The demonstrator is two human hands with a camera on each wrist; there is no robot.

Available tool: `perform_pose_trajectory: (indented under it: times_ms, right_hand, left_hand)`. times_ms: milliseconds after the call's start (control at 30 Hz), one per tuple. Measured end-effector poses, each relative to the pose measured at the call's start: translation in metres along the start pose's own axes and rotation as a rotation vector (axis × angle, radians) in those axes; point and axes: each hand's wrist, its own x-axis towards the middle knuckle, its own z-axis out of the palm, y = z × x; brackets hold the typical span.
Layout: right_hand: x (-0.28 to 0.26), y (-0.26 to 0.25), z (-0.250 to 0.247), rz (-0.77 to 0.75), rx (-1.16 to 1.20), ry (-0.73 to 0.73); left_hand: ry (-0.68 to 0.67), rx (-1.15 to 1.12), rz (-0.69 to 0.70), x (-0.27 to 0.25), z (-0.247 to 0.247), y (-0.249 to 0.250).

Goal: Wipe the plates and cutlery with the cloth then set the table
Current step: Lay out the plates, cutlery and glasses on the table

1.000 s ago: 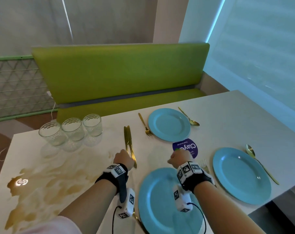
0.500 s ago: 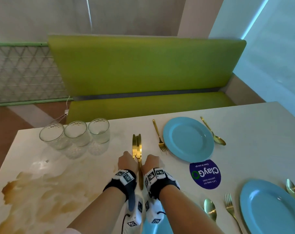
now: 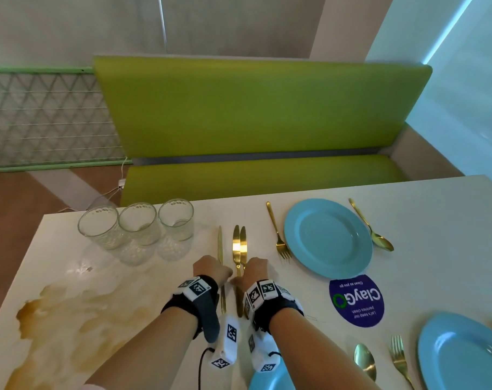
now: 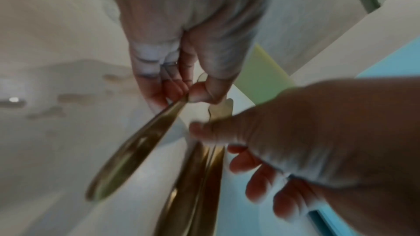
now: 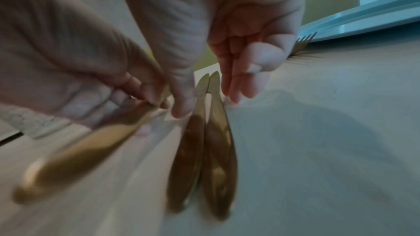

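Three gold knives lie at the middle of the white table. My left hand pinches the leftmost knife between thumb and fingertips, seen close in the left wrist view; its handle points back at my wrist. The other two knives lie side by side. My right hand straddles them, thumb against the left one, straight fingers touching the table on their right. Blue plates sit at the far right, right and near edge. No cloth is in view.
Three empty glasses stand at the far left. A brown stain spreads over the left of the table. A fork and spoon flank the far plate. A purple sticker, another spoon and fork lie at right.
My right hand came left from the near plate to the knives. My left hand has drawn one knife a little to the left, apart from the other two.
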Motion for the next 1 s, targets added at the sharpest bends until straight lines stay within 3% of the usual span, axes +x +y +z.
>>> perform_pose_trajectory:
  times_ms: [100, 267, 433, 600, 700, 900, 1000]
  right_hand:
    - [0.002, -0.002, 0.001, 0.020, 0.024, -0.013]
    - [-0.001, 0.000, 0.000, 0.052, 0.118, -0.006]
    - [-0.002, -0.005, 0.005, 0.112, 0.181, 0.011]
    - [-0.008, -0.005, -0.001, 0.053, 0.091, 0.000]
    - [-0.010, 0.004, -0.007, 0.059, 0.176, -0.039]
    - [-0.029, 0.014, -0.029, 0.009, 0.562, -0.163]
    - [-0.044, 0.016, -0.033, -0.057, 0.558, -0.177]
  left_hand:
    - [0.016, -0.083, 0.039, -0.002, -0.008, -0.005]
    - [0.060, -0.467, 0.023, -0.006, -0.014, -0.014]
    - [0.013, -0.619, -0.039, -0.012, -0.015, -0.023]
    - [-0.065, -0.814, -0.081, -0.020, -0.016, -0.029]
    - [-0.110, -0.854, -0.079, -0.025, -0.017, -0.032]
    - [-0.198, -0.850, -0.006, -0.048, -0.015, -0.019]
    - [-0.253, -0.848, 0.030, -0.065, -0.012, -0.010]
